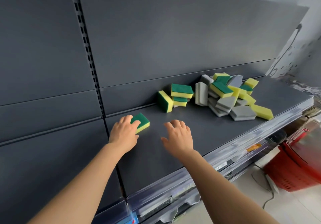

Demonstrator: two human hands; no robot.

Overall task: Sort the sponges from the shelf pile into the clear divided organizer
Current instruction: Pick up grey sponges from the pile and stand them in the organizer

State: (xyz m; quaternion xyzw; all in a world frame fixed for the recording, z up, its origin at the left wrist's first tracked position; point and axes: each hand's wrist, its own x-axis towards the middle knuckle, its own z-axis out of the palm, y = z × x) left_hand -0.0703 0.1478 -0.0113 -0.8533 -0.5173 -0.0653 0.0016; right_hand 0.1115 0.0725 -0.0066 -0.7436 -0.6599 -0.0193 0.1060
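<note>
Left hand [124,133], lower left, is gripping the soft, light green-topped yellow foam sponge [141,122] by its sides; right hand [178,135] is hovering open.

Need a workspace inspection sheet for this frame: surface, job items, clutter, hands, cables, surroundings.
Surface: dark grey shelf, mostly bare.
Job's things: sponge pile at right rear, green-yellow and grey; one green-yellow sponge apart at left; organizer not seen.
Clutter: nothing seen.
Hands: left hand touching the lone sponge; right hand open, empty.
Cables: white cable on floor.
Surroundings: red basket below right.
</note>
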